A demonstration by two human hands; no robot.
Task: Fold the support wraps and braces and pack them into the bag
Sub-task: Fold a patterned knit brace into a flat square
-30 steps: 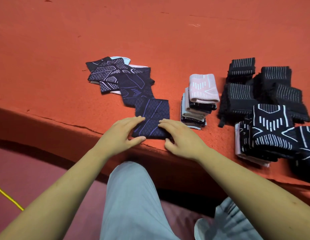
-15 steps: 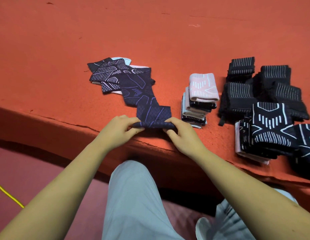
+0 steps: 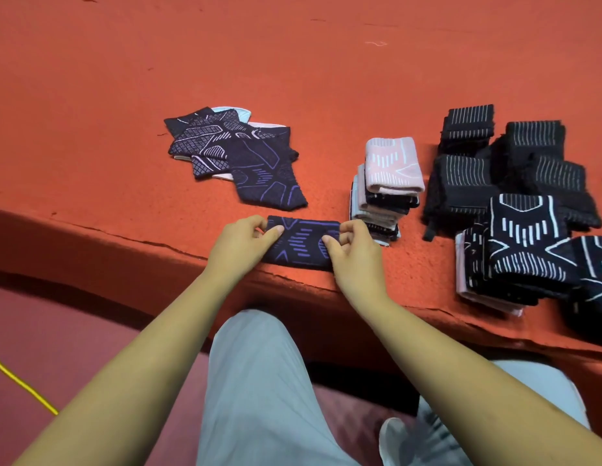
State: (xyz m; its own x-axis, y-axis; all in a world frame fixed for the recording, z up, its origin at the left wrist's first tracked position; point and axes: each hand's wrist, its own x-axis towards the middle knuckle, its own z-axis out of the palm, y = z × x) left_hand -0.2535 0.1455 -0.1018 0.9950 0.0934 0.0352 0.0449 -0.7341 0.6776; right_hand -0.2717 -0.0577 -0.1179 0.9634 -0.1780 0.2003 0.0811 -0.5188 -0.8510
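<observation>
A dark navy support wrap with purple lines (image 3: 301,242) lies folded in half near the front edge of the red platform (image 3: 292,62). My left hand (image 3: 240,248) pinches its left end, thumb on top. At the right end, my right hand (image 3: 351,252) pinches the fold in the same way. Behind it lies a loose pile of unfolded dark wraps (image 3: 235,153). A stack of folded wraps with a pink one on top (image 3: 390,166) stands to the right. No bag is in view.
Folded black wraps with white stripes (image 3: 521,159) and a stack of black wraps with white patterns (image 3: 525,250) crowd the right side. The platform's front edge drops off just under my hands. My legs in grey trousers (image 3: 259,391) are below. A yellow cord (image 3: 20,385) crosses the floor at left.
Both hands lifted the wrap's near edge and folded it away from me. It now lies doubled over, about half as deep, and apart from the loose pile.
</observation>
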